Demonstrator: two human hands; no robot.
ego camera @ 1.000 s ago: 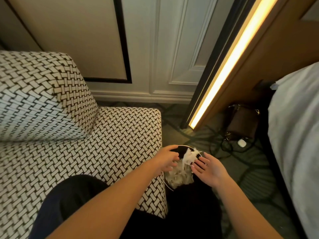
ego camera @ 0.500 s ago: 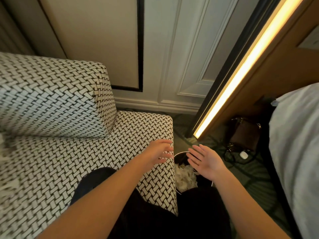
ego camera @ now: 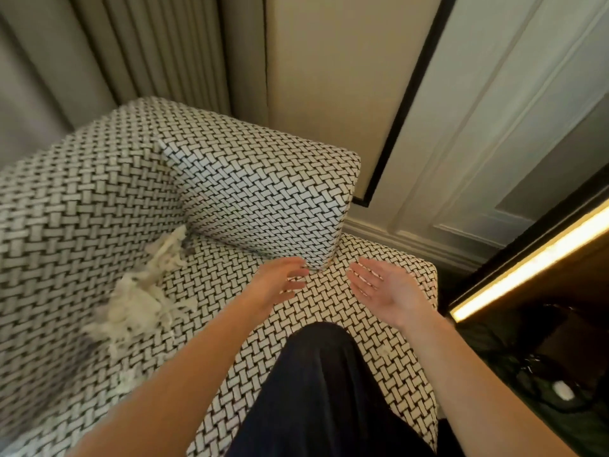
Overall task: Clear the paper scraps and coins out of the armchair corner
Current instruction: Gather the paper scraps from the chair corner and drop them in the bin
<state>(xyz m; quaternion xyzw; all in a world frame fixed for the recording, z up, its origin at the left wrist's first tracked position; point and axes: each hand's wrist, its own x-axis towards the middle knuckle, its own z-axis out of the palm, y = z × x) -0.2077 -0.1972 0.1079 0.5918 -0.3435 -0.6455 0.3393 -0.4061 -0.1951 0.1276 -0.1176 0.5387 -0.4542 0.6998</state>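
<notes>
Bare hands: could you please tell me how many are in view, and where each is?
2. The left hand is open above the black-and-white woven armchair seat; the right hand is beside it to the right, palm up. Both are empty.

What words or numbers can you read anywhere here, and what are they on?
None: no word, number or sign can be read here.
The armchair has only a woven black-and-white pattern.
The paper scraps look blank, though they are blurred.
The small white thing on the floor is too blurred to show any label.
</notes>
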